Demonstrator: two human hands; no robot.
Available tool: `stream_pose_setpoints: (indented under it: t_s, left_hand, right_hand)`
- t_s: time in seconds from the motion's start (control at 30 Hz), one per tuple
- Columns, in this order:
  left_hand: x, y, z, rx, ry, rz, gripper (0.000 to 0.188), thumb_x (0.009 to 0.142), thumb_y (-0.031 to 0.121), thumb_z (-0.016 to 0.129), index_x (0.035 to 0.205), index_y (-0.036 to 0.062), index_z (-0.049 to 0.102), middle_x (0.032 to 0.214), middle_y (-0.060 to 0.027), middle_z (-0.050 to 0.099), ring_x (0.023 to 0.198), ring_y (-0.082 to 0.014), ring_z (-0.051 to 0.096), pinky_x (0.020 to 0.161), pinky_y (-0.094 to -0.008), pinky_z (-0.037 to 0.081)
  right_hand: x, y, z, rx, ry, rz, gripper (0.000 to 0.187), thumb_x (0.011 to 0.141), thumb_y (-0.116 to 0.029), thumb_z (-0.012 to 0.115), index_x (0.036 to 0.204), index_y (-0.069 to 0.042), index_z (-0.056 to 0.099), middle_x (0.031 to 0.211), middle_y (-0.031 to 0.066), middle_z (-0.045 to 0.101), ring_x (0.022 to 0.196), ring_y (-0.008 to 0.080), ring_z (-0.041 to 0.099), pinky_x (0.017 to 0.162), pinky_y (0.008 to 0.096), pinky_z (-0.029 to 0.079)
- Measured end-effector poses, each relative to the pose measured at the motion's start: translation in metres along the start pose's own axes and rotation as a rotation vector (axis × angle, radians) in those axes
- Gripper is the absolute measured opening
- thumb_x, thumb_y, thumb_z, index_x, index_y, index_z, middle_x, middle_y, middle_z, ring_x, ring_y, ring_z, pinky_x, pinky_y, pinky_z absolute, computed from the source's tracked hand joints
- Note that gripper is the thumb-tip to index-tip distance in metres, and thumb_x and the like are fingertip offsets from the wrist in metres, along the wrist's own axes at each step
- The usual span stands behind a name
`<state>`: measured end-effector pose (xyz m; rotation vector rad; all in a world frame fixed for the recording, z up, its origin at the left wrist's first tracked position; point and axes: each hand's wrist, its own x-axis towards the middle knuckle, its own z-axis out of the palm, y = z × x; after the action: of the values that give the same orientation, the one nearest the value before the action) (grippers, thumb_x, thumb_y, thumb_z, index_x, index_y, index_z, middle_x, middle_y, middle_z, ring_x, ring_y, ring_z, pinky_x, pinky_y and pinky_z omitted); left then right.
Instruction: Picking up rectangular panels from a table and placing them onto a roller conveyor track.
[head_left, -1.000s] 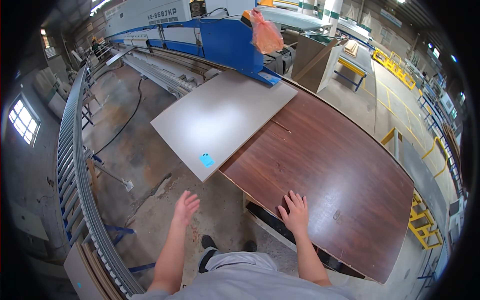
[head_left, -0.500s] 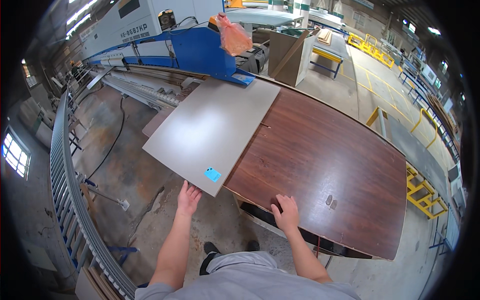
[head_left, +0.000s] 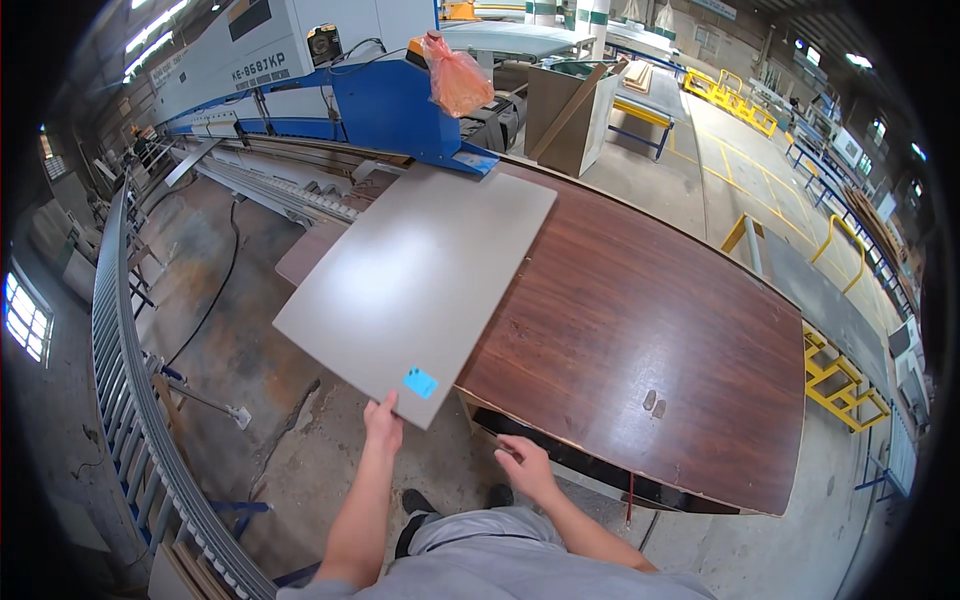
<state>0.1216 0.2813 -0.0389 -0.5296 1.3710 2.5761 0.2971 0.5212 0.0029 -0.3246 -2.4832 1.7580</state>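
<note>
Grey panel (head_left: 430,265) | near edge at left grip (head_left: 383,425), body beyond

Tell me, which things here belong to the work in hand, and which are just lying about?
In use:
grey panel, its near edge in the left hand
brown tabletop, partly under the panel; the right hand is by its near edge

Seemingly just about:
pink plastic bag
yellow frame
boards at lower left
</note>
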Motion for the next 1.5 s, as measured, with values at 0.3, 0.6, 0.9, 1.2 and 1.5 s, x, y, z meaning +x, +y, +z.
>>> stream_pose_setpoints:
  t_s: [0.3,0.6,0.9,1.2,1.5]
  left_hand:
    - [-0.125,0.026,-0.104,0.144,0.087,0.023,0.039,0.090,0.009,0.058,0.126,-0.0016,0.046,0.121,-0.0125,0.057,0.108,-0.0281,0.058,0.093,-0.0438,0.047]
    - [-0.155,0.078,-0.176,0.150,0.265,-0.136,0.053,0.094,0.041,0.049,0.129,0.0019,0.049,0.121,-0.0110,0.061,0.107,-0.0244,0.060,0.093,-0.0389,0.047]
    - [-0.073,0.127,-0.190,0.280,0.413,-0.175,0.056,0.091,0.046,0.054,0.123,-0.0007,0.058,0.115,-0.0115,0.065,0.106,-0.0251,0.061,0.092,-0.0360,0.047]
    - [-0.119,0.089,-0.174,0.360,0.660,0.110,0.046,0.088,0.035,0.063,0.109,-0.0063,0.063,0.105,-0.0136,0.067,0.095,-0.0216,0.064,0.082,-0.0341,0.049]
    - [-0.263,0.121,-0.162,0.361,0.831,0.261,0.040,0.086,0.032,0.067,0.099,-0.0064,0.065,0.090,-0.0100,0.067,0.078,-0.0157,0.063,0.068,-0.0313,0.049]
  right_hand:
    - [0.034,0.029,0.047,1.290,-0.128,0.643,0.043,0.095,-0.036,0.051,0.125,-0.005,0.049,0.108,0.0121,0.062,0.097,0.0242,0.061,0.090,0.0419,0.050]
    - [0.050,0.032,0.049,1.359,-0.109,0.590,0.038,0.091,-0.033,0.051,0.118,-0.007,0.054,0.113,0.0109,0.062,0.097,0.0269,0.063,0.079,0.0428,0.054]
    - [0.038,0.047,0.063,1.163,-0.198,0.564,0.032,0.089,-0.027,0.052,0.112,-0.006,0.056,0.102,0.0092,0.065,0.088,0.0229,0.064,0.065,0.0381,0.055]
    - [0.044,0.041,0.030,1.247,-0.030,0.613,0.030,0.084,-0.020,0.057,0.110,-0.004,0.057,0.107,0.0077,0.063,0.101,0.0249,0.061,0.087,0.0405,0.051]
    - [-0.011,-0.030,0.016,1.196,-0.224,0.599,0.035,0.078,-0.011,0.056,0.111,-0.001,0.056,0.109,0.0114,0.062,0.102,0.0270,0.060,0.091,0.0399,0.050]
